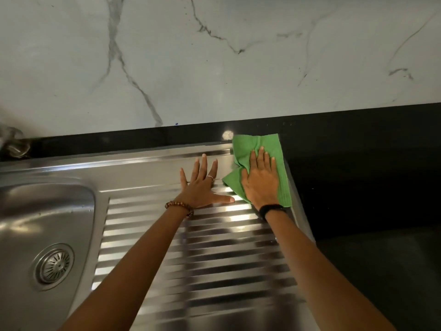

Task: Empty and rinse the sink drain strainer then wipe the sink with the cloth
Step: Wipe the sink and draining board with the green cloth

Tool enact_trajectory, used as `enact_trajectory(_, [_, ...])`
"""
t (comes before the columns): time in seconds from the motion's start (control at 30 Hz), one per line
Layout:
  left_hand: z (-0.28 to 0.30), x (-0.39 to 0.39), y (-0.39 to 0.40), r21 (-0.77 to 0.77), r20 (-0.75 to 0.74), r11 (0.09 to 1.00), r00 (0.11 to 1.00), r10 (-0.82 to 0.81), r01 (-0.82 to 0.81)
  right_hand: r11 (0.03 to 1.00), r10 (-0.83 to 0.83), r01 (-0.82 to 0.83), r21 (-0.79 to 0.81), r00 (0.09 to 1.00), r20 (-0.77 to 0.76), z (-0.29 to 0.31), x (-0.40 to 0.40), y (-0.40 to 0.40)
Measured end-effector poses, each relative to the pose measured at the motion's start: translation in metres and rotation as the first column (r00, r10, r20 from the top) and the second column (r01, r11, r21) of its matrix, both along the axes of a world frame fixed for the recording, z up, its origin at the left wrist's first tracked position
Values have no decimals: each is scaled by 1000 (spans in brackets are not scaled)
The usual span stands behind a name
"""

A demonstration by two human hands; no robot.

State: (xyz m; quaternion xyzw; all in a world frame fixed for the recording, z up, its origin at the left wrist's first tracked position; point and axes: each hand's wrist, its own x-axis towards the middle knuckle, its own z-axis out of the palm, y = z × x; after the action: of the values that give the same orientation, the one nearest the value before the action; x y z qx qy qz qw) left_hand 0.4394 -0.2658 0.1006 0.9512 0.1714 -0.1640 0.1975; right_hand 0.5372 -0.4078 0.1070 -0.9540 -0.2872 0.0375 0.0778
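Observation:
A green cloth (267, 145) lies at the far right corner of the steel sink's ribbed drainboard (210, 249). My right hand (261, 179) presses flat on the cloth, fingers together and pointing away from me. My left hand (202, 185) rests flat on the bare drainboard just left of the cloth, fingers spread, holding nothing. The sink basin (47, 211) is at the left, and the round metal drain strainer (54, 265) sits in its drain hole.
A black countertop (370, 187) runs to the right of the drainboard and along its back edge. A white marble-patterned wall (214, 56) rises behind it. Part of a metal tap fitting (14, 144) shows at the far left edge.

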Motion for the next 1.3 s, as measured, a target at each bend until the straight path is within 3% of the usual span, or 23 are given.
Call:
enact_trajectory(0.2, [1,-1,-4,-9,80,998,995,67,-67,952,303,-302,43,953,-3,-8,-7,-15])
enact_trajectory(0.37, [-2,-3,-5,-2,152,996,984,89,-89,811,583,-581,-67,812,16,-3,17,2])
enact_trajectory(0.43, [1,-2,-5,4,123,996,989,85,-86,849,521,-503,-161,848,102,-4,19,-3])
enact_trajectory(0.5, [3,-2,-3,-2,73,998,995,67,-67,931,343,-314,-184,926,156,-4,22,-17])
enact_trajectory(0.57, [6,-2,-2,-18,40,999,999,30,-30,979,166,-144,-147,975,148,2,25,-30])
enact_trajectory(0.63, [11,-3,-2,-36,7,999,1000,-8,8,987,104,-90,-132,990,101,9,19,-40])
enact_trajectory(0.83, [14,-3,-4,-15,-4,999,999,-43,43,996,60,-57,-68,998,36,6,-45,-82])
enact_trajectory(1.13, [-1,1,2,16,-7,1000,1000,-11,12,988,81,-70,-141,994,79,3,28,-16])
enact_trajectory(1.3, [7,-4,-5,29,-7,999,1000,-28,28,989,141,-138,-59,989,47,2,-26,-59])
